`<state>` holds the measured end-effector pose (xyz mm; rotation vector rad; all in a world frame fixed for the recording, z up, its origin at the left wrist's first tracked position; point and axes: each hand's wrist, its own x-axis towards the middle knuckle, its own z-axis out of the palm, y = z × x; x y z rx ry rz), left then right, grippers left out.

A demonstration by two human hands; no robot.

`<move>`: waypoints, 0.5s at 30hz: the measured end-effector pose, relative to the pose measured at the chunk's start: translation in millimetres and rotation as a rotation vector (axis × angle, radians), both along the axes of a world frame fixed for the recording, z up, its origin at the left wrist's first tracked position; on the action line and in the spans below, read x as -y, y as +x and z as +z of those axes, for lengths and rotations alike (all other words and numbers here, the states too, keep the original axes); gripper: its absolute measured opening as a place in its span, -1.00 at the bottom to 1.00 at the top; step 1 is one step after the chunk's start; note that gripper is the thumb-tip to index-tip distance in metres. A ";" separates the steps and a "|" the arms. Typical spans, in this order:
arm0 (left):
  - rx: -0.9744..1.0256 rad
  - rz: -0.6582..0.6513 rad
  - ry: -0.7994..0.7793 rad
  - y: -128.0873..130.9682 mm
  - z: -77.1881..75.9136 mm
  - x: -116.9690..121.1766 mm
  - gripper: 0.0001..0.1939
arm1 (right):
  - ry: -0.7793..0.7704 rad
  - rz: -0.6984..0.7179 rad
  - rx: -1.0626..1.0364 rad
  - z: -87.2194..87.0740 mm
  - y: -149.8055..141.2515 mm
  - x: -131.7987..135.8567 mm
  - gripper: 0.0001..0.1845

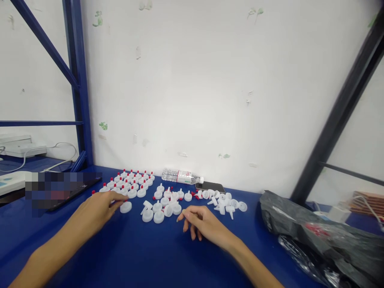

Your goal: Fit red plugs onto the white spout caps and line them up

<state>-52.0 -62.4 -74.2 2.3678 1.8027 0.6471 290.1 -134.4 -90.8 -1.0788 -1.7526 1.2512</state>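
Note:
My left hand (103,206) pinches the top of a white nozzle cap (126,207) at the near right corner of the grouped caps; its fingertips hide most of the tip. Behind it, several white caps with red tips (132,192) stand upright in rows. Loosely curled with the fingers apart, my right hand (201,222) hovers over the table and holds nothing that I can see. Just left of it lies a loose cluster of white nozzle caps (159,216), some upright and some tipped over. More white nozzle caps (222,209) and small red tips (197,195) lie scattered beyond it.
A clear water bottle (183,176) lies along the wall beside a dark phone (210,187). A black tablet-like device (75,192) rests at left. Grey plastic bags (324,240) cover the right side of the blue table (144,256). Blue posts (79,80) rise at left.

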 end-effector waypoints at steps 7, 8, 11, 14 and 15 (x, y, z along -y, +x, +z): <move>-0.108 0.058 0.069 -18.1 -10.8 -13.3 -0.51 | 0.001 -0.039 -0.011 -7.1 2.9 -6.9 -0.48; -0.108 0.063 0.066 -17.7 -11.2 -13.4 -0.50 | 0.000 -0.042 -0.009 -7.8 2.7 -7.5 -0.48; -0.096 0.061 0.067 -17.9 -14.8 -15.9 -0.47 | 0.003 -0.061 0.005 -8.7 2.1 -8.8 -0.47; -0.087 0.047 0.089 -20.3 -20.3 -20.5 -0.45 | 0.023 -0.104 0.037 -6.3 2.0 -7.6 -0.47; -0.088 0.043 0.096 -21.1 -21.9 -22.0 -0.45 | 0.040 -0.128 0.060 -4.9 1.9 -6.2 -0.48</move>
